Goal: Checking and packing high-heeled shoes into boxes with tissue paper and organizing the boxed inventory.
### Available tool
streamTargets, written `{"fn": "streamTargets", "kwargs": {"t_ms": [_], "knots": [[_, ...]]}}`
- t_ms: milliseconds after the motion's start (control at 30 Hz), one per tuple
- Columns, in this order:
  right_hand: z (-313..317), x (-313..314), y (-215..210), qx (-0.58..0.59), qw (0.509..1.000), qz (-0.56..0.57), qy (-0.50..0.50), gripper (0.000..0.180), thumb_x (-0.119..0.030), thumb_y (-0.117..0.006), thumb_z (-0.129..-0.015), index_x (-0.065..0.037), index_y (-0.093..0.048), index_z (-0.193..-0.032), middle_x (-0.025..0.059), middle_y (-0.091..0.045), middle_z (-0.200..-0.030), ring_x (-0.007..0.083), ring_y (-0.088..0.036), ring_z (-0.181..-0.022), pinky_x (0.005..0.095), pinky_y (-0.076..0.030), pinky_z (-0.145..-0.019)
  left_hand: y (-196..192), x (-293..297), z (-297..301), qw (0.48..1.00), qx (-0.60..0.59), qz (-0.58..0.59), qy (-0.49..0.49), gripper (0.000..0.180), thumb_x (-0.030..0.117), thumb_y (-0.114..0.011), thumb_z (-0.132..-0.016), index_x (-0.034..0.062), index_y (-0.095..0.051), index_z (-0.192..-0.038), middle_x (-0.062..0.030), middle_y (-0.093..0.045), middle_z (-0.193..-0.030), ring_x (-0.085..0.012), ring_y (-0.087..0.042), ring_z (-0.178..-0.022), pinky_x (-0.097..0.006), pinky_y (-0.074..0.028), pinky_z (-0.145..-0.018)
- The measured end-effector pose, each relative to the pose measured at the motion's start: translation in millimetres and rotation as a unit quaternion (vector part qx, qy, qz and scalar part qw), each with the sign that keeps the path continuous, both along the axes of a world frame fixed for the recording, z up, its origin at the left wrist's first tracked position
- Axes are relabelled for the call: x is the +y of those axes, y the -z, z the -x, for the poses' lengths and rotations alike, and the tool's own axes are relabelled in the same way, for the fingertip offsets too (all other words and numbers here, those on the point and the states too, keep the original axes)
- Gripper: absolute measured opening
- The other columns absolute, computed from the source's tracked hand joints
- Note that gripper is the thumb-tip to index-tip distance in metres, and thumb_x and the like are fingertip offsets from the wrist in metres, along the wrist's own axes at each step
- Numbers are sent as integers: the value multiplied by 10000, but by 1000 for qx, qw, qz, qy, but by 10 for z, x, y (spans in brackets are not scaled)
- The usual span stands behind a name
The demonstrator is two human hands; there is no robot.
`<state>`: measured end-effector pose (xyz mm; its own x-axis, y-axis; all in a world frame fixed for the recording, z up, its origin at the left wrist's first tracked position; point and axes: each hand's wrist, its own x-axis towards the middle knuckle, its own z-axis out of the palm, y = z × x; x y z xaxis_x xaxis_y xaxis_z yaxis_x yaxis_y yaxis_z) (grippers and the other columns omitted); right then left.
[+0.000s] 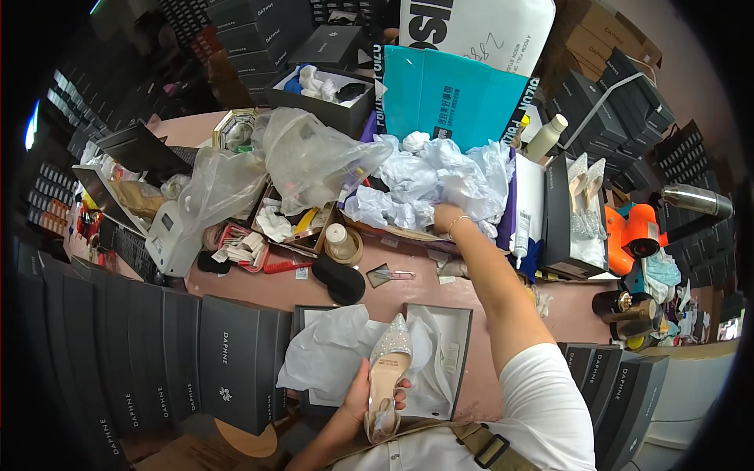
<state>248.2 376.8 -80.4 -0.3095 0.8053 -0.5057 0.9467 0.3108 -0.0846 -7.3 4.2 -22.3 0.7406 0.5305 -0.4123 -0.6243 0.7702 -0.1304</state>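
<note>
In my left hand (359,392) is a glittery, pointed-toe slingback shoe (392,351), toe up and beige insole toward me. Just beyond it lies an opened shoebox (463,330), with white tissue paper (326,349) spread over it. My right arm stretches across the table, and my right hand (448,217) reaches into a purple-edged box (512,206) heaped with crumpled white paper (440,174). The paper hides its fingers, so I cannot see whether they grip anything. At the right, another pair of glittery shoes (586,196) stands in a dark shoebox (556,235).
Dark shoeboxes (236,365) stand in a row at the left; more (616,392) are at the lower right. On the pink table (408,286) lie a black eye mask (339,280), a clear plastic bag (310,157) and a white label printer (169,235). An orange device (632,235) stands right.
</note>
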Motion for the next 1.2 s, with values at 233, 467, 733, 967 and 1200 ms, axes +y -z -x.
{"fn": "streamTargets", "kwargs": {"t_ms": [233, 467, 733, 967, 1200], "knots": [[148, -245, -336, 34, 994, 6, 102, 414, -213, -541, -820, -99, -556, -1218, 196, -526, -1284, 319, -526, -1171, 423, -443, -949, -129, 183, -15, 987, 152, -18, -54, 837, 748, -192, -853, 78, -493, -1255, -149, -595, -981, -251, -566, -726, -434, -517, -718], [7, -1403, -1420, 303, 911, -281, 14, 287, -129, -535, -858, 27, -600, -1090, 244, -602, -1104, 381, -590, -991, 410, -472, -849, -361, 273, -158, 978, 171, 5, -123, 820, 736, -258, -857, 45, -505, -1222, -156, -595, -969, -253, -588, -787, -464, -528, -782], [883, -3487, -1163, 399, 917, 10, -5, 518, -430, -423, -942, 20, -453, -1196, 228, -447, -1245, 366, -424, -1165, 544, -213, -1064, -168, -270, -518, 930, 281, -122, -200, 745, 659, -260, -911, 86, -332, -1382, -99, -402, -1387, -232, -407, -1268, -374, -341, -1058], [1174, -3876, -960, 447, 880, -79, 139, 495, -456, -416, -936, 29, -502, -978, 237, -490, -1054, 393, -471, -1015, 585, -251, -988, -458, -375, -226, 947, 273, -153, -78, 678, 589, -297, -945, 73, -331, -1383, -105, -432, -1350, -220, -424, -1242, -366, -362, -1035], [1381, -4130, -1109, 441, 894, -63, 52, 610, -480, -366, -946, 67, -449, -1203, 290, -455, -1184, 442, -380, -1198, 618, -155, -1041, -77, 167, 212, 888, 380, -258, 32, 553, 535, -308, -965, 82, -459, -1244, -135, -599, -996, -216, -613, -895, -361, -520, -780]]}}
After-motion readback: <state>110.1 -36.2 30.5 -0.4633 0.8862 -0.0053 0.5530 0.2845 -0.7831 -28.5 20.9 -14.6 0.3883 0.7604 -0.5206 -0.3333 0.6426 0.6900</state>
